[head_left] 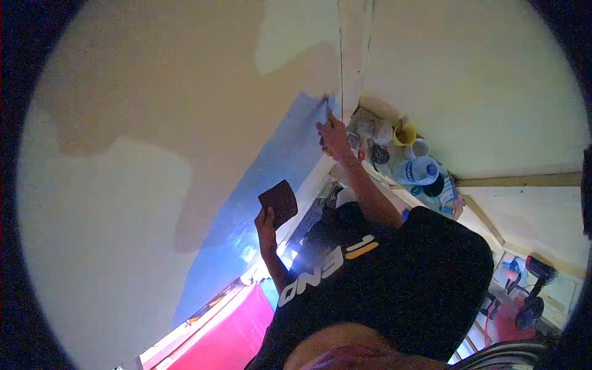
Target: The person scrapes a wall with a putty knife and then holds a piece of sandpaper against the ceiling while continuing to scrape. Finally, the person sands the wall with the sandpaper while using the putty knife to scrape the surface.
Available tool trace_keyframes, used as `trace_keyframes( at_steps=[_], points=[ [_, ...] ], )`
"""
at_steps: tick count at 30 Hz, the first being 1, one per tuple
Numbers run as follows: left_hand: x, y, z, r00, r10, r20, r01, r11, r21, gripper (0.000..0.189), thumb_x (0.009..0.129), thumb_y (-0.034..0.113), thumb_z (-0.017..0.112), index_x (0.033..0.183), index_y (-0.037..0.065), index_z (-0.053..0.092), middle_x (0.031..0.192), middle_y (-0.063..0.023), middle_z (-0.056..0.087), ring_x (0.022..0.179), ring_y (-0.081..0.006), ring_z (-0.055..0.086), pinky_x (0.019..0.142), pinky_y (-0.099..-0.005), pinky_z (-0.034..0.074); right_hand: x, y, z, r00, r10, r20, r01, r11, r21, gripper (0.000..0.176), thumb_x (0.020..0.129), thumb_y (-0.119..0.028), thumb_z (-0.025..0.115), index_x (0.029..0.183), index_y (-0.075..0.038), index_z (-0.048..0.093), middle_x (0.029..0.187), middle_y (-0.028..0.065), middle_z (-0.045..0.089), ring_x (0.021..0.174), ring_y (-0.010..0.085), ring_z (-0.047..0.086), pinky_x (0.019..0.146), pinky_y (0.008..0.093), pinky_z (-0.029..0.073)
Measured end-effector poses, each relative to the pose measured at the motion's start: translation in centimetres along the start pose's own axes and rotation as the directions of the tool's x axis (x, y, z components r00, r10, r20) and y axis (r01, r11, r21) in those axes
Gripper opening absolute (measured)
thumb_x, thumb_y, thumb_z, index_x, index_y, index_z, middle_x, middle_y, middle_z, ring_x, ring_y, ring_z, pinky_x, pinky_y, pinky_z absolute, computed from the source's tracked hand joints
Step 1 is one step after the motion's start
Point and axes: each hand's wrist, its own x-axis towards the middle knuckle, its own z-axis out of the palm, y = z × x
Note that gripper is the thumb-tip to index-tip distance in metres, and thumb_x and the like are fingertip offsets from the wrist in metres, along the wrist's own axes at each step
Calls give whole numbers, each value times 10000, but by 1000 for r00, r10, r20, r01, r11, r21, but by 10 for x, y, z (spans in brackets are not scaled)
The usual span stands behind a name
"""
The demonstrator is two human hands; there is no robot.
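Note:
My left hand (265, 225) is closed around a dark brown, flat, roughly square piece (279, 202), held in front of the wall. Farther up, my right hand (333, 137) grips a thin tool (328, 105); its dark tip is at the wall beside the corner. What kind of tool it is cannot be made out. Around the tip the wall shows a blue band (265, 166) that runs down to the lower left. Beige-brown patches (142, 80) and paler areas (129, 209) cover the rest of this wall.
Right of my right arm, a cluttered surface holds a yellow cup (404, 134), a white cup (418, 148) and a large clear bottle (420, 171). A wooden strip (353, 49) lines the corner. Bright pink material (228, 327) is low left; a fan (512, 317) stands lower right.

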Motion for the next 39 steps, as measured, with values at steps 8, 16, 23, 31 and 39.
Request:
trace_keyframes(
  at_steps=[8, 16, 23, 31, 39],
  points=[
    [8, -1, 2, 999, -47, 25, 47, 999, -18, 368, 942, 293, 546, 1116, -28, 586, 992, -50, 622, 881, -134, 570, 826, -309, 468, -11, -48, -11, 966, 237, 102, -256, 925, 282, 194, 875, -239, 628, 919, -68, 546, 542, -1, 466, 377, 110, 438, 319, 277, 361],
    [16, 9, 5, 996, -71, 45, 71, 997, 4, 353, 939, 288, 552, 1103, -23, 582, 1008, -61, 618, 894, -140, 575, 830, -308, 472, -13, -52, -12, 976, 185, 113, -193, 979, 66, 613, 871, -202, 618, 1424, -217, 353, 616, -9, 495, 422, 93, 449, 328, 259, 370],
    [43, -20, 3, 974, -125, 188, 120, 992, 40, 379, 934, 294, 562, 1133, -28, 573, 1032, -75, 622, 903, -143, 570, 831, -319, 475, 6, 31, -3, 795, -605, 33, 590, 761, -269, 632, 859, -182, 619, 1429, -233, 350, 603, -8, 490, 396, 96, 427, 311, 256, 355],
    [56, 16, 29, 967, -83, 241, 46, 987, 156, 398, 929, 313, 566, 1132, -29, 579, 1005, -68, 629, 892, -142, 566, 826, -317, 471, -14, -31, -12, 998, -23, 52, 26, 997, -67, 600, 861, -198, 624, 1409, -169, 381, 576, -11, 470, 398, 94, 440, 321, 247, 361],
    [56, 30, 44, 972, -65, 224, 15, 976, 219, 418, 924, 332, 570, 1132, -30, 585, 978, -61, 635, 882, -141, 562, 822, -316, 468, -3, -10, -13, 888, -441, 134, 459, 872, -169, 285, 857, -206, 661, 1065, -63, 527, 573, -13, 475, 389, 86, 447, 307, 253, 367]
  ],
)
